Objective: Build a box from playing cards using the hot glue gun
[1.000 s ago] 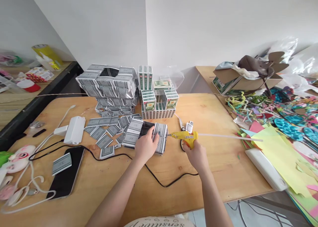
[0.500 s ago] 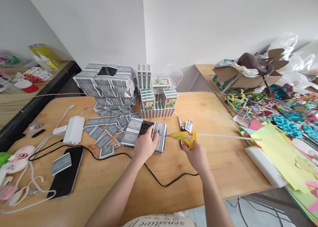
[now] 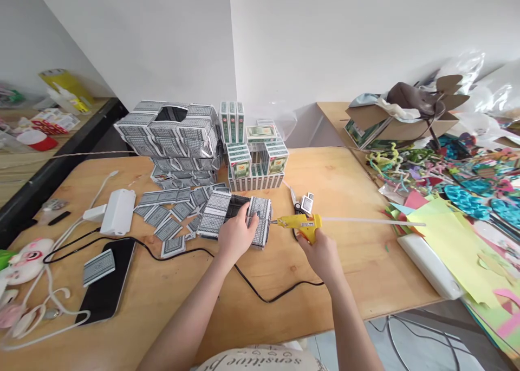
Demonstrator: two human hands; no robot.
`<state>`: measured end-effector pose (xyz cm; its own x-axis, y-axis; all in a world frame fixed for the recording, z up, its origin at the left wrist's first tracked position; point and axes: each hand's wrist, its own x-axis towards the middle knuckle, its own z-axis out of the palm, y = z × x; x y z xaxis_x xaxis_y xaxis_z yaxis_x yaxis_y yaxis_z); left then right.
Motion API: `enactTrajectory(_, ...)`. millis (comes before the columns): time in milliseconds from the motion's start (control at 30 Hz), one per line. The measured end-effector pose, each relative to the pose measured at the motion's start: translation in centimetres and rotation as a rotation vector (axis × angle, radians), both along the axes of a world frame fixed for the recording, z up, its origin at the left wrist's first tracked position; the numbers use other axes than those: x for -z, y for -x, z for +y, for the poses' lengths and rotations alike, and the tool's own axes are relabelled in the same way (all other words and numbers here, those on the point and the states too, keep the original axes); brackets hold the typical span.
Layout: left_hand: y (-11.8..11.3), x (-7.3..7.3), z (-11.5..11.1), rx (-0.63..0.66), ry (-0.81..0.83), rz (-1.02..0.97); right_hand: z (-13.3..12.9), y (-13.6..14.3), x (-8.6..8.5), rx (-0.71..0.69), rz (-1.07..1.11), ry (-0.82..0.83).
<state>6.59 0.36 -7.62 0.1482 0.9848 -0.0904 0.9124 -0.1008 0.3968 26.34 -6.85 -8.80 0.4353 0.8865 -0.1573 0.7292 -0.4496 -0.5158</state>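
A small open box made of playing cards (image 3: 212, 219) lies on the table in front of me. My left hand (image 3: 235, 235) grips its right part, thumb on the upper card and fingers reaching into the dark opening. In my right hand (image 3: 320, 256) is a yellow hot glue gun (image 3: 296, 222), held by its handle. Its nozzle points left and meets the card box close to my left thumb; whether glue is coming out I cannot tell. A long translucent glue stick (image 3: 369, 221) juts from its rear. Scissors (image 3: 296, 200) lie partly behind the gun.
Loose playing cards (image 3: 168, 229) spread left of the box. Behind stand a large card-covered structure (image 3: 166, 138) and stacked card packs (image 3: 255, 182). A black cord (image 3: 162, 259) crosses the table. A phone (image 3: 106, 292) with a card on it lies left; coloured paper (image 3: 450, 241) is at right.
The view has shifted slightly. Both hands stay nearly in place, the glue gun's nozzle still at the card box by my left thumb.
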Motion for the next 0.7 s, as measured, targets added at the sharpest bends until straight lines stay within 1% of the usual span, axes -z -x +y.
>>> enactTrajectory(267, 0.06, -0.09, 0.06, -0.001, 0.031, 0.000, -0.28, 0.04, -0.22, -0.032, -0.009, -0.006)
enactTrajectory(533, -0.03, -0.07, 0.10, -0.005, 0.027, 0.002, -0.50, -0.08, 0.00, -0.047, 0.015, -0.005)
enactTrajectory(700, -0.06, -0.33, 0.14, -0.014, 0.047, -0.011, -0.67, -0.03, -0.03, -0.058, -0.030, 0.002)
